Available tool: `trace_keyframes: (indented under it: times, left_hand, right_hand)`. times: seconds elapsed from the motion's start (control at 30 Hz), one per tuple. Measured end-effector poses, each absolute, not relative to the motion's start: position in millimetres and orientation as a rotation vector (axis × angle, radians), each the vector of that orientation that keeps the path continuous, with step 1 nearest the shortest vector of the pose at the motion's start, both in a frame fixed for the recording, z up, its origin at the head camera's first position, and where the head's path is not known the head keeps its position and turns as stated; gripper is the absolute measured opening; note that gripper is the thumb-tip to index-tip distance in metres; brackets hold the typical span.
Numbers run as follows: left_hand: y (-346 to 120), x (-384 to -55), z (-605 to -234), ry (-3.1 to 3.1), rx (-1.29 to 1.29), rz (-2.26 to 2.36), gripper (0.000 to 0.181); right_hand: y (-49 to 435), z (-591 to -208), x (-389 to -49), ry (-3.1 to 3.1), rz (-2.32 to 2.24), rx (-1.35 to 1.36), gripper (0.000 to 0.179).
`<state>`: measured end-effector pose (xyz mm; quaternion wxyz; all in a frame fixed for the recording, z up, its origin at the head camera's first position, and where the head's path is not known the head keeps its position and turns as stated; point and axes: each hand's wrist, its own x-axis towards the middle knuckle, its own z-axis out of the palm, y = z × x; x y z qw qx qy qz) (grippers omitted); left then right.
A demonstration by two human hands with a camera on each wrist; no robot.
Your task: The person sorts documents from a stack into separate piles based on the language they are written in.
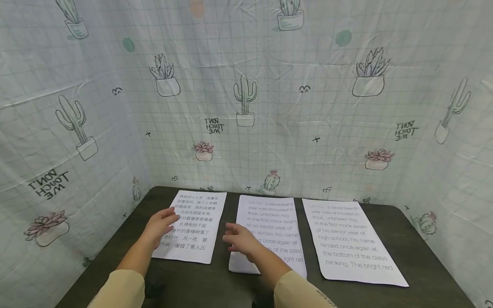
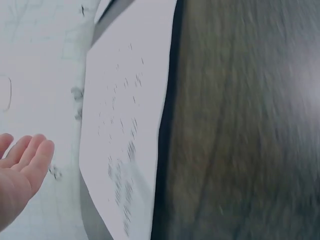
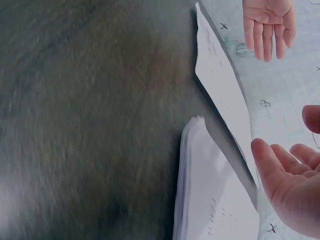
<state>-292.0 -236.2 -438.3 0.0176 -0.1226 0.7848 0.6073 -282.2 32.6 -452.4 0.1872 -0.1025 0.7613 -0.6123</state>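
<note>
Three printed paper items lie in a row on a dark wood table. At the left is a sheet with Chinese text [image 1: 194, 231]; my left hand [image 1: 159, 224] hovers over its left edge, fingers relaxed and holding nothing. The middle item is a stack of paper with English text [image 1: 269, 214], and several layers show along its edge in the right wrist view. My right hand [image 1: 242, 240] is above this stack's left side, its fingers loosely extended with nothing in them. To the right lies a sheet with English text [image 1: 346, 239], apart from both hands.
The dark table [image 1: 192, 284] has rounded back corners. A pale curtain [image 1: 269, 128] printed with cacti and potted plants hangs behind it and along both sides. Narrow strips of tabletop separate the papers.
</note>
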Motion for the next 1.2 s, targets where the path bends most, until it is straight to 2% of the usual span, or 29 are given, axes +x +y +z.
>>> trace_keyframes:
  times: [0.63, 1.2]
  left_hand:
    - [-153, -299, -432, 2.315, -0.039, 2.019, 0.056]
    - [-117, -299, -435, 2.152, 0.086, 2.075, 0.059]
  right_hand:
    - [100, -431, -283, 2.305, -1.684, -0.252, 0.057]
    - [185, -428, -282, 2.429, -1.740, -0.066, 0.058]
